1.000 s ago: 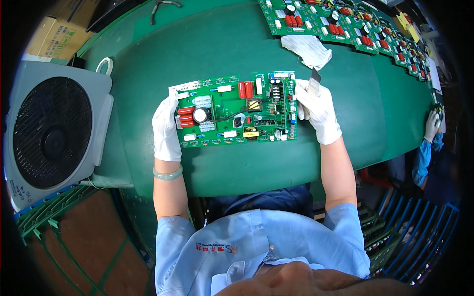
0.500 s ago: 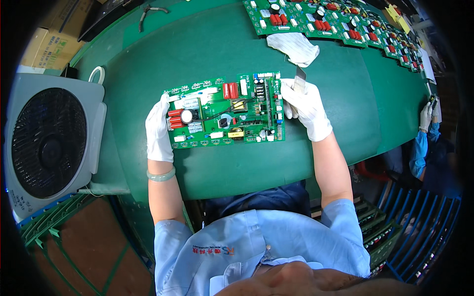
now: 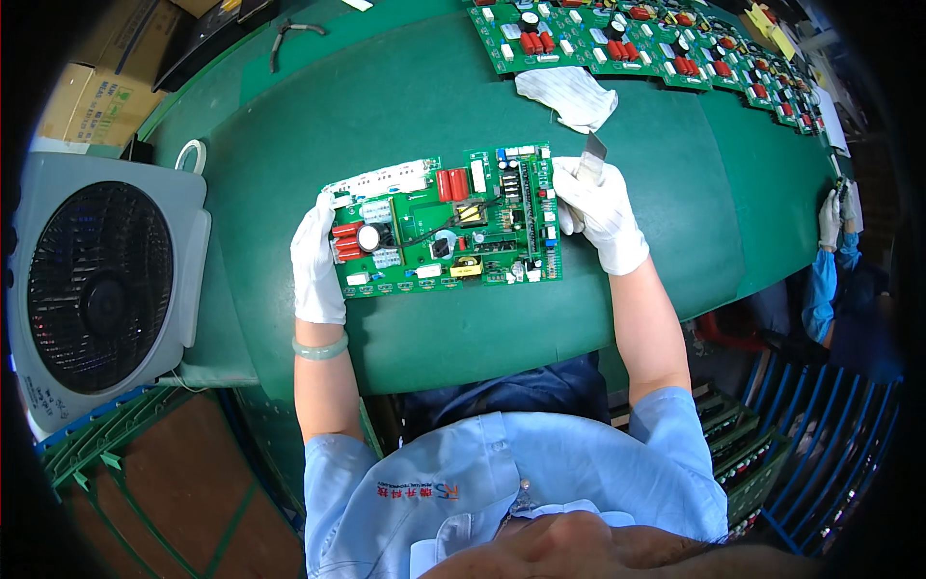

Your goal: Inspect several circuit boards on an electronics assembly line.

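Note:
A green circuit board [image 3: 415, 214] is held up between my two white-gloved hands, over the green table mat. Red capacitors, a round black-and-white capacitor, white blocks and small coils crowd its face. My left hand [image 3: 315, 261] is closed around the board's left edge. At the right edge my right hand [image 3: 600, 207] grips the board; a flat grey metal blade [image 3: 595, 147] sticks up from between its thumb and fingers. The blade's lower part is hidden in the glove. A crumpled white glove [image 3: 569, 96] lies beyond my right hand.
Several similar circuit boards [image 3: 617, 43] line the far right of the table. A grey box fan [image 3: 101, 289] stands at left, near a cardboard box [image 3: 101, 96]. Pliers [image 3: 289, 41] lie at the far edge. A co-worker's gloved hands [image 3: 831, 217] show at far right.
The board and my left hand have shifted slightly right and down in the picture. A bright white glare now runs along the board's upper left edge. My right hand keeps the blade.

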`<state>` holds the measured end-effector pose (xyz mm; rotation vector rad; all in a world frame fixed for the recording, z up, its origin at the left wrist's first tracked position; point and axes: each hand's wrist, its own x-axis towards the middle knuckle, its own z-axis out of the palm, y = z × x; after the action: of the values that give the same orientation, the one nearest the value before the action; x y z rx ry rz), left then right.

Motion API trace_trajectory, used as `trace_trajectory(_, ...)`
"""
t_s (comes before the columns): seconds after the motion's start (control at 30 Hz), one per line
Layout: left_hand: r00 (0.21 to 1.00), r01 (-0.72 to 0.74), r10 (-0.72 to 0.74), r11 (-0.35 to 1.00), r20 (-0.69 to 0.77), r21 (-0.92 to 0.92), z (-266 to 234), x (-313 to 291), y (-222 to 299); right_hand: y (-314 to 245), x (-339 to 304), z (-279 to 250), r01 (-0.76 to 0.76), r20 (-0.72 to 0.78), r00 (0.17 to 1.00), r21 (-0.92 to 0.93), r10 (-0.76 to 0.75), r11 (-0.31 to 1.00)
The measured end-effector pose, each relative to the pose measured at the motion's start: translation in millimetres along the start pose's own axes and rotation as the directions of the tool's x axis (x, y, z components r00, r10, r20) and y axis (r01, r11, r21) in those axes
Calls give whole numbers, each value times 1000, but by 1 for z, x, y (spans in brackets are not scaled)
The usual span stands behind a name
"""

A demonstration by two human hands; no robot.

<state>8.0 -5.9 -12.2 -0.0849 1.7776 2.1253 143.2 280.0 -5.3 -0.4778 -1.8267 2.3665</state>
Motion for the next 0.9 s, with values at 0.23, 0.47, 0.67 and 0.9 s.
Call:
trace_trajectory(0.23, 1000, -6, 5, 999, 29, 41, 1, -6, 5, 0, -1, 0, 4, -29, 1000, 37, -3, 999)
trace_trajectory(0.47, 993, -112, 111, 992, 32, 62, -11, -2, -3, 2, 1, -5, -29, -4, 1000, -22, 29, 999)
trace_trajectory(0.67, 996, -68, 72, 995, -59, 70, -3, -10, 3, -1, 0, -2, -43, -30, 999, 11, 44, 999)
trace_trajectory(0.9, 990, -137, 138, 990, -34, 27, -1, -16, 3, -4, -1, 1, -43, -89, 995, -38, 39, 998)
